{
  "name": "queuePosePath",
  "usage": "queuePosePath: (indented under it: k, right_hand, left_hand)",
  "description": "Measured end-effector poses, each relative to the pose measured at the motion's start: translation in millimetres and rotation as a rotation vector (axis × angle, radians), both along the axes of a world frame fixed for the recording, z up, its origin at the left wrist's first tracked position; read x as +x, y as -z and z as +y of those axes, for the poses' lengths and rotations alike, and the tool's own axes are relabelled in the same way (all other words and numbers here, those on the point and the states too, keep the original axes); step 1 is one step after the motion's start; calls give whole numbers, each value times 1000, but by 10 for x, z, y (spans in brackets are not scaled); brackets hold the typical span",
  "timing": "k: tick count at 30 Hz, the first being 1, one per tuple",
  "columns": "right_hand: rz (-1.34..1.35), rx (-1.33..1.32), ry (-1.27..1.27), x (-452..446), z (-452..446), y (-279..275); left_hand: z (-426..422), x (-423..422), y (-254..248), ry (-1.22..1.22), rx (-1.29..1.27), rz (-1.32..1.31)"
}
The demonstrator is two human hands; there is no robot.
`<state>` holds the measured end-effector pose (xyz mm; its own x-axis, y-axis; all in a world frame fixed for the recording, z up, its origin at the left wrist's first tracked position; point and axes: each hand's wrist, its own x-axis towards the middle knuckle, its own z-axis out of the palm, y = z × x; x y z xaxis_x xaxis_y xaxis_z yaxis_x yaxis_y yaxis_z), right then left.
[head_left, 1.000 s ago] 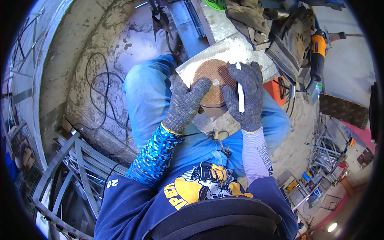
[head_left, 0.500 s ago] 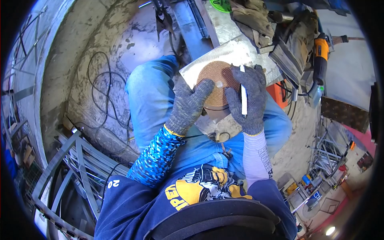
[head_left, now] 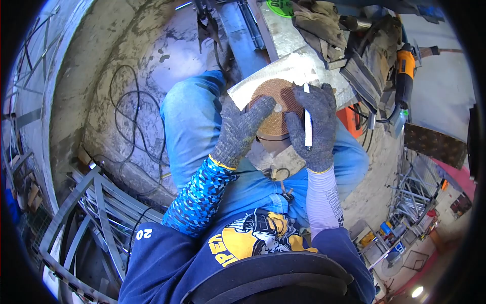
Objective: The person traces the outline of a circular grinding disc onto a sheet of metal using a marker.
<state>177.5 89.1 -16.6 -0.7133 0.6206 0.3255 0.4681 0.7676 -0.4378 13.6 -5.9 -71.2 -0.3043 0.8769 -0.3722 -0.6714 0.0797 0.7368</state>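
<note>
I see the round, brown mesh-patterned disc [head_left: 281, 97] over a silvery metal sheet [head_left: 289, 65], which stretches beyond its far edge. The left grey-gloved hand [head_left: 237, 129] laps its thumb over the disc's left edge, grip unclear to me; the right grey-gloved hand [head_left: 321, 129] holds a slim white pen [head_left: 308, 120].

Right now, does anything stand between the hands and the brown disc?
Nothing visible does. The left hand has its thumb over the brown disc; the right hand is at the opposite edge, with the white pen along that hand, not in between.
</note>
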Motion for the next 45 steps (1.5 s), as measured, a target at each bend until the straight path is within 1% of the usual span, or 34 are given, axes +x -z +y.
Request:
queuePosePath:
  k: [2, 6, 8, 17, 32, 37, 45]
  right_hand:
    - [-3, 9, 3, -9, -4, -1]
    - [-15, 13, 9, -3, 1, 7]
    - [-13, 14, 6, 1, 11, 20]
    - [-8, 3, 6, -3, 8, -3]
    - [-31, -3, 10, -7, 19, -44]
    - [-26, 4, 9, -4, 15, -38]
    - [-23, -20, 19, -14, 19, -35]
  left_hand:
    - [9, -19, -39, 7, -66, 16]
    - [6, -41, -71, 23, -74, 79]
    - [18, -51, -99, 33, -78, 180]
    - [7, -30, -39, 27, -104, 259]
    - [32, -18, -23, 11, -63, 241]
    - [27, -41, -123, 14, -71, 212]
    - [25, -39, -147, 8, -80, 179]
